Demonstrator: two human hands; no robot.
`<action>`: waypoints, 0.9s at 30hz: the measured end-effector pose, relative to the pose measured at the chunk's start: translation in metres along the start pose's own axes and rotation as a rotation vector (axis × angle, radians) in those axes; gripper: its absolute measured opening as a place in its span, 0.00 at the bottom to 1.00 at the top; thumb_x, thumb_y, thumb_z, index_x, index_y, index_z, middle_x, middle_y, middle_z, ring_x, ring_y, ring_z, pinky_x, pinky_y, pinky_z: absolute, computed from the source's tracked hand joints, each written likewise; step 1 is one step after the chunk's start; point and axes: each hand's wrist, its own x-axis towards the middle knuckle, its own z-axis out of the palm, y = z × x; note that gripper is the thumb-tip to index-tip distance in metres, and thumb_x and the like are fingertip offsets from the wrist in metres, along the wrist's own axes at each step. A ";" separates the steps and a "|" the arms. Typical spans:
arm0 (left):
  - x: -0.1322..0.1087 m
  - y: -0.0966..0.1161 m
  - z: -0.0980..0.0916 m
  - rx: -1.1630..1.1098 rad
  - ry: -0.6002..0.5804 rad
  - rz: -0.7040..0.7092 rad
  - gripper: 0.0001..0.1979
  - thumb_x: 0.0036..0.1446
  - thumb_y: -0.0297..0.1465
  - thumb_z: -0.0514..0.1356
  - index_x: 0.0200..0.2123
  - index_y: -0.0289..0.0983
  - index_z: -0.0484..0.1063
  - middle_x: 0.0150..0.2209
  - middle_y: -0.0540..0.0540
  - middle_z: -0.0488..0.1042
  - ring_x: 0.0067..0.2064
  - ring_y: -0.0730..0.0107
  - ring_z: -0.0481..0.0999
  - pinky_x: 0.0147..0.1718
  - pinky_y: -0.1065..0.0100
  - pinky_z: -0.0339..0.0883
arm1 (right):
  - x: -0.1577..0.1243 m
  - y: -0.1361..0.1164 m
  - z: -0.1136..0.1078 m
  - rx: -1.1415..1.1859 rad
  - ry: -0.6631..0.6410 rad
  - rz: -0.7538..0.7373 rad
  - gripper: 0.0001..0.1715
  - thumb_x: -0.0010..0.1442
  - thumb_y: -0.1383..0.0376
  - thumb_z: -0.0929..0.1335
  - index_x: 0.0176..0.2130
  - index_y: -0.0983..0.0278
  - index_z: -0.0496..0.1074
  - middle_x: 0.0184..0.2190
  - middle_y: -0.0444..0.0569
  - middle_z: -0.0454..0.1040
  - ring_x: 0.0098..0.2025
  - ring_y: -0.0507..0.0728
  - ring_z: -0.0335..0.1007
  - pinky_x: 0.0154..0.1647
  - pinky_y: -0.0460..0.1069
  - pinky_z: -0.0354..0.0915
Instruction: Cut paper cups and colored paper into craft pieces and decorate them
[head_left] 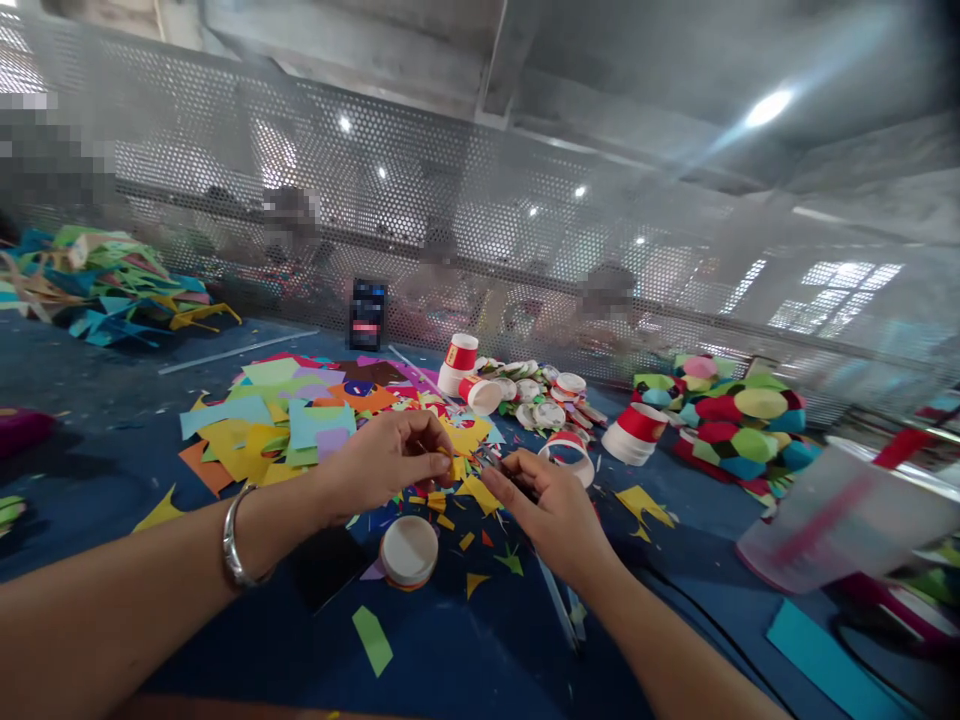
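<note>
Left hand pinches a small yellow paper scrap; right hand clasps a silver-tipped metal tool.
Firm, edge-close pinching should steady it.

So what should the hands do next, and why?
Maybe bring the metal-tipped tool in the right hand over to the yellow paper pinched in the left hand: tool and paper are close but seem apart, and small yellow snippets lie just below.
</note>
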 end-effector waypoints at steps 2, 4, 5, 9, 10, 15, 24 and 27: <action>0.000 -0.001 0.001 -0.025 0.029 -0.026 0.07 0.53 0.33 0.62 0.33 0.38 0.67 0.29 0.51 0.77 0.32 0.70 0.78 0.32 0.67 0.72 | 0.000 0.000 0.001 0.009 -0.010 0.004 0.22 0.64 0.48 0.66 0.30 0.61 0.66 0.22 0.40 0.61 0.24 0.52 0.55 0.25 0.48 0.52; 0.000 -0.002 0.001 -0.071 0.043 -0.068 0.08 0.52 0.33 0.62 0.32 0.39 0.65 0.29 0.50 0.77 0.34 0.68 0.80 0.32 0.68 0.73 | 0.000 0.001 0.002 0.012 -0.018 0.005 0.22 0.64 0.48 0.66 0.30 0.61 0.66 0.22 0.39 0.60 0.24 0.52 0.55 0.25 0.48 0.52; 0.000 -0.002 0.001 -0.092 0.040 -0.086 0.09 0.51 0.33 0.62 0.32 0.39 0.64 0.29 0.50 0.77 0.34 0.68 0.80 0.31 0.68 0.73 | 0.000 0.001 0.002 0.011 -0.018 0.002 0.21 0.64 0.48 0.66 0.30 0.62 0.66 0.22 0.39 0.60 0.24 0.52 0.55 0.25 0.48 0.52; 0.001 0.001 -0.002 -0.122 0.021 -0.109 0.09 0.50 0.32 0.62 0.32 0.39 0.63 0.27 0.49 0.78 0.31 0.70 0.79 0.32 0.68 0.72 | 0.000 0.001 0.000 0.004 -0.016 -0.017 0.20 0.65 0.49 0.66 0.31 0.62 0.67 0.23 0.40 0.61 0.25 0.52 0.54 0.25 0.48 0.52; 0.002 0.002 -0.003 -0.117 0.023 -0.113 0.09 0.51 0.33 0.62 0.32 0.38 0.64 0.28 0.49 0.78 0.31 0.70 0.79 0.32 0.68 0.72 | 0.000 0.001 -0.001 0.003 -0.019 -0.019 0.20 0.65 0.50 0.66 0.31 0.61 0.66 0.23 0.40 0.60 0.25 0.52 0.54 0.25 0.48 0.51; 0.002 0.005 -0.005 -0.111 0.061 -0.123 0.09 0.52 0.34 0.62 0.33 0.38 0.67 0.30 0.48 0.78 0.30 0.72 0.78 0.29 0.70 0.71 | 0.000 0.000 -0.002 0.006 -0.038 -0.007 0.21 0.64 0.49 0.66 0.30 0.61 0.65 0.22 0.39 0.57 0.24 0.52 0.52 0.24 0.48 0.51; 0.001 0.000 0.001 -0.102 0.075 -0.049 0.10 0.51 0.29 0.64 0.34 0.38 0.63 0.28 0.53 0.73 0.31 0.71 0.79 0.33 0.68 0.73 | -0.002 -0.001 0.001 0.011 -0.092 0.011 0.20 0.64 0.49 0.66 0.30 0.61 0.66 0.20 0.39 0.58 0.23 0.51 0.51 0.23 0.48 0.49; -0.001 0.000 0.003 -0.070 0.040 -0.029 0.12 0.51 0.29 0.64 0.34 0.39 0.62 0.26 0.54 0.73 0.30 0.70 0.78 0.32 0.67 0.72 | -0.002 -0.002 0.000 -0.013 -0.123 0.007 0.21 0.64 0.49 0.66 0.29 0.62 0.66 0.20 0.39 0.58 0.23 0.51 0.52 0.23 0.48 0.49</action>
